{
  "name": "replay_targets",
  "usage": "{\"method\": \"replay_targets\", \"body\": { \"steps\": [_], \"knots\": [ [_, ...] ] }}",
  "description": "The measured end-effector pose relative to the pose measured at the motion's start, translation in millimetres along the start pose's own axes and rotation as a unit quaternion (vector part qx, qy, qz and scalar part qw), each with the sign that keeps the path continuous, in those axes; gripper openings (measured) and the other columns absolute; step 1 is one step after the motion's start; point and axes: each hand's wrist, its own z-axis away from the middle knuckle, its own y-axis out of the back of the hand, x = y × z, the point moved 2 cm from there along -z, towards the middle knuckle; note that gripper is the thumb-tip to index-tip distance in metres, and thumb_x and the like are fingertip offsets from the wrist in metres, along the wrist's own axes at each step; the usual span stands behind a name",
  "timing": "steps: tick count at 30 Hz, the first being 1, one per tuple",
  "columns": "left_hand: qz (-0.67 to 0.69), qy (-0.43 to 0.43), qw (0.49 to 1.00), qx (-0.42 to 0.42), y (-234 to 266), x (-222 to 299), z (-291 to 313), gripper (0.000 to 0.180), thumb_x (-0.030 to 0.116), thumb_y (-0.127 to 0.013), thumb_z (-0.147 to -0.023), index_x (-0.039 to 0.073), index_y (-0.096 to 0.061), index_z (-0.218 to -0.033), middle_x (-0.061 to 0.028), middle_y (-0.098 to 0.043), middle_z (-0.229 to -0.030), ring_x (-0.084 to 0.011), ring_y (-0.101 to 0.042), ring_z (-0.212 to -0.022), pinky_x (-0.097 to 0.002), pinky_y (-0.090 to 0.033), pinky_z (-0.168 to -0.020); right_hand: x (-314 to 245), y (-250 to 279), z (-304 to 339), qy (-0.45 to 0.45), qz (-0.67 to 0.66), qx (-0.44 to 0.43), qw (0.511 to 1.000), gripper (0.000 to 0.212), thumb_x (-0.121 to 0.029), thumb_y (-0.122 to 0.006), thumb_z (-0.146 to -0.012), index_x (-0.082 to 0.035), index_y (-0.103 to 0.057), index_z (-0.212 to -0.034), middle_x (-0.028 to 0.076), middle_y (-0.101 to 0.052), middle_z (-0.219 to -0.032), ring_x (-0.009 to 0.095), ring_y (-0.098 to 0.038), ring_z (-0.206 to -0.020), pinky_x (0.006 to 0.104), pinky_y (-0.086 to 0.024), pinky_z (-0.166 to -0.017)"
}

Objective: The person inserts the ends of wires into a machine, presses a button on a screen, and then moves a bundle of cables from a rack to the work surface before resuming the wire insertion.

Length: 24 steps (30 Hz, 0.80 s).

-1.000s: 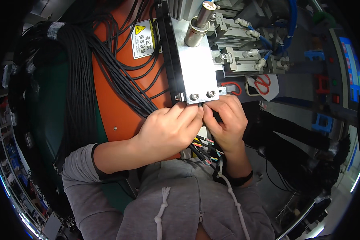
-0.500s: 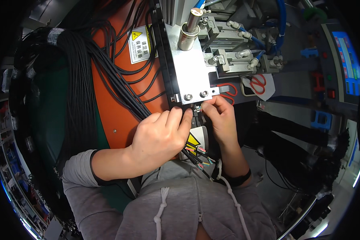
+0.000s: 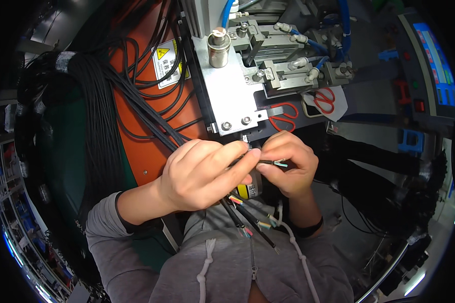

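Observation:
Between my two hands, just below the steel machine block [image 3: 232, 96], is a black cable [image 3: 268, 162] whose stripped end shows pale and bluish-green wires. My left hand [image 3: 199, 174] grips the cable with its fingers bent round it. The thumb and fingers of my right hand [image 3: 290, 164] pinch at the same cable near its wire end, though the exact contact is partly hidden. Below my left hand hang several other cable ends [image 3: 245, 214] with coloured wires bared. A small metallic piece [image 3: 245, 138] sticks out under the block's front edge.
A thick bundle of black cables [image 3: 98, 111] drapes over the orange surface [image 3: 136, 151] at left. Red-handled scissors [image 3: 283, 123] lie right of the block, with another red-handled pair [image 3: 324, 101] farther right. Pneumatic cylinders [image 3: 288, 76] stand behind; a lit screen [image 3: 435, 63] is at far right.
Both hands have come away from the block's front edge, toward me. The cable with its bared wires now shows between them. The whole view has shifted slightly.

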Motion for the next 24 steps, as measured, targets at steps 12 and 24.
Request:
{"method": "replay_targets", "body": {
  "steps": [12, 24],
  "knots": [
    [0.056, 0.080, 0.995, -0.007, -2, -1, 3, 0.023, 0.011, -0.075, -0.073, 0.000, -0.069, -0.092, -0.0035, -0.059, -0.073, -0.0138, -0.059, -0.058, -0.0259, -0.042, -0.044, -11, -14, -6, 0.048, 0.049, 0.070, 0.995, 0.020, -0.002, -0.077, -0.077, 0.002, -0.069, -0.096, 0.013, -0.068, -0.089, 0.020, -0.065, -0.079, 0.0297, -0.051, -0.069],
    [-0.058, 0.043, 0.995, -0.067, -2, 5, 5, 0.012, 0.008, -0.069, -0.070, 0.005, -0.065, -0.081, -0.0003, -0.053, -0.074, -0.0102, -0.048, -0.055, -0.0235, -0.035, -0.043, -18, -9, -7, -0.022, 0.250, 0.015, 0.968, 0.018, 0.002, -0.076, -0.071, -0.002, -0.060, -0.077, 0.009, -0.058, -0.075, 0.023, -0.056, -0.065, 0.0314, -0.044, -0.060]
  ]
}}
